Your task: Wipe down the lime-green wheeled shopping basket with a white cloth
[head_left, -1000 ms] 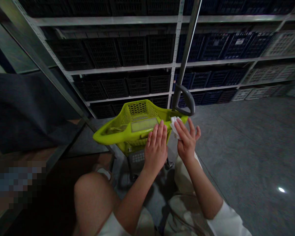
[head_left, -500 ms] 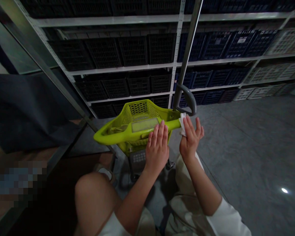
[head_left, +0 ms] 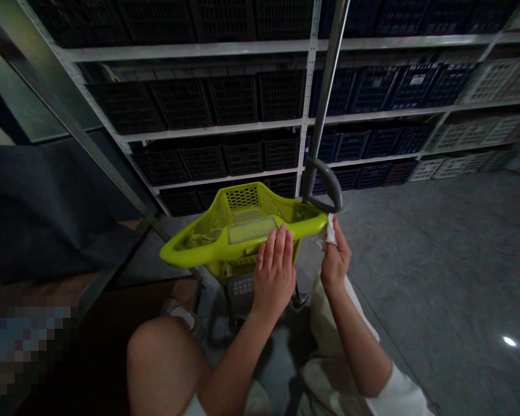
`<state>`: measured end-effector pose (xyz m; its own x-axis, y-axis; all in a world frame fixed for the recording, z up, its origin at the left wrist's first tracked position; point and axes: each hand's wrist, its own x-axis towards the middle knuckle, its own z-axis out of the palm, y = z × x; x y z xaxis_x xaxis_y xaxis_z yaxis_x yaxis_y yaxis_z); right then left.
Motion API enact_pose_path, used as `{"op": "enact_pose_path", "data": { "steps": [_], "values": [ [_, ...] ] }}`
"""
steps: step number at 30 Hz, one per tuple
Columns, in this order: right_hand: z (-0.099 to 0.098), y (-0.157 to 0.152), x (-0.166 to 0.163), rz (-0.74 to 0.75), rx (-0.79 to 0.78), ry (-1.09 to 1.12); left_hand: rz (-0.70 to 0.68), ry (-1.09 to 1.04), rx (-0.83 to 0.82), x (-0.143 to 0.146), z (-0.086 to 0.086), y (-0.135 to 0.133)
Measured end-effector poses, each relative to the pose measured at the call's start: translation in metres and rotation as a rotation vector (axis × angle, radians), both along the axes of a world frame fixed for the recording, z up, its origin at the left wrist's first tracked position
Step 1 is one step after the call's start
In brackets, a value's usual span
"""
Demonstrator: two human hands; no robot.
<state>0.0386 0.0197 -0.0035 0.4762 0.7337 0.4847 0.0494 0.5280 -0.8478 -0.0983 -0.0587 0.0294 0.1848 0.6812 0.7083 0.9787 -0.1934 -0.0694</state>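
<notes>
A lime-green plastic shopping basket on wheels [head_left: 208, 245] stands in front of me, with a grey handle [head_left: 329, 188] on a tall metal pole at its right corner. My left hand [head_left: 275, 271] lies flat on the basket's near rim, fingers stretched out. My right hand [head_left: 334, 260] is closed on a white wipe [head_left: 330, 230] and presses it against the basket's right corner, just under the grey handle. My bare knee shows at the bottom.
Metal shelving [head_left: 225, 130] filled with several dark plastic crates runs across the back; pale crates [head_left: 481, 133] sit at the far right. A slanted metal upright [head_left: 91, 150] passes on the left. Grey floor [head_left: 437, 260] spreads to the right.
My right hand has moved from the basket's near rim to its right corner, its fingers closing round the wipe. The left hand has stayed flat on the rim.
</notes>
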Motion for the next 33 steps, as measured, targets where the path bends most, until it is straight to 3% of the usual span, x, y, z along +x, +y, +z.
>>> {"op": "enact_pose_path", "data": {
  "steps": [4, 8, 11, 16, 22, 30, 33],
  "values": [
    [0.017, 0.035, 0.013, 0.102, -0.096, 0.22, 0.001, -0.028, 0.025, 0.001, -0.001, 0.001],
    [0.04, 0.064, 0.032, 0.359, -0.027, 0.068, -0.044, -0.123, 0.098, -0.002, 0.008, 0.001],
    [0.052, 0.065, 0.033, 0.496, 0.072, -0.03, -0.124, -0.228, 0.157, -0.011, 0.02, 0.003],
    [0.058, 0.031, 0.017, 0.578, 0.195, -0.12, 0.018, -0.218, 0.307, -0.032, 0.026, 0.006],
    [0.06, -0.024, -0.008, 0.49, 0.241, -0.346, 0.027, -0.218, 0.339, -0.075, 0.02, -0.01],
    [0.079, -0.079, -0.051, 0.585, 0.442, -0.621, -0.057, -0.514, 0.342, -0.134, 0.032, -0.018],
    [0.07, -0.088, -0.06, 0.646, 0.529, -0.723, -0.013, -0.656, 0.326, -0.146, 0.036, -0.014]
  ]
}}
